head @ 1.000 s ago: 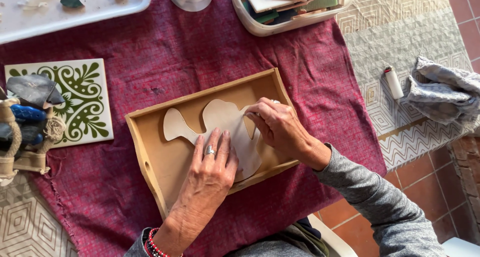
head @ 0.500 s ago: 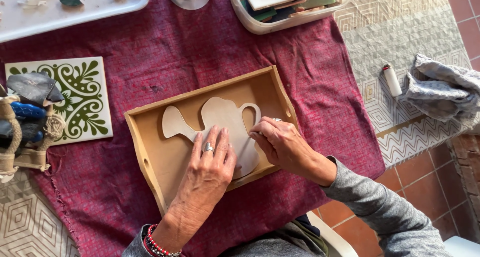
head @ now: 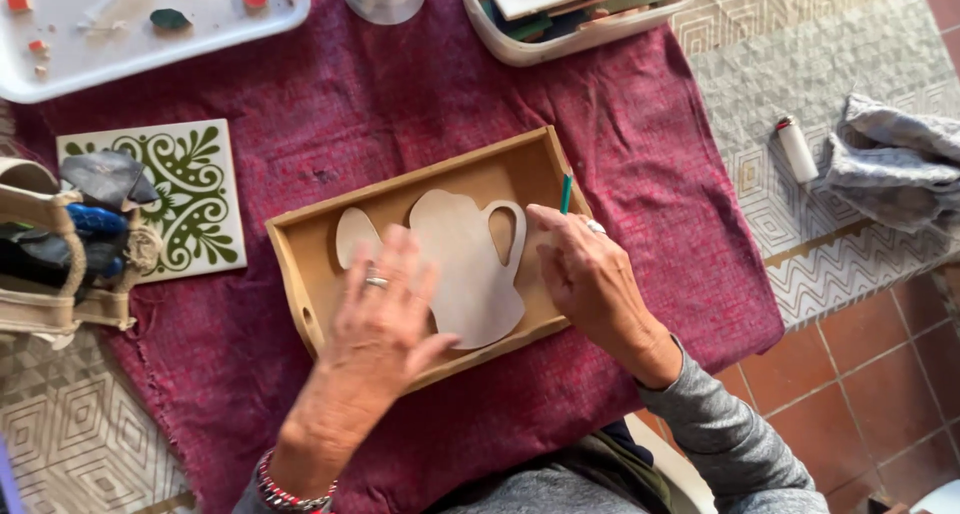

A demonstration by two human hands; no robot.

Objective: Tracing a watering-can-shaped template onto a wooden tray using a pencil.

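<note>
Pressing my flat, spread left hand (head: pixel 385 309) on the teapot-shaped cutout (head: pixel 468 266) inside the wooden tray (head: pixel 420 186), I keep it from slipping, I judge. Just right of the cutout, my right hand (head: pixel 590 274) grips a green pencil (head: pixel 566 190).

floor (head: pixel 880 374): terracotta tiles | table: crimson cloth (head: pixel 400 114) | daylight

Flat teapot-shaped cutout (head: pixel 465 269) inside wooden tray (head: pixel 420 184)
</note>
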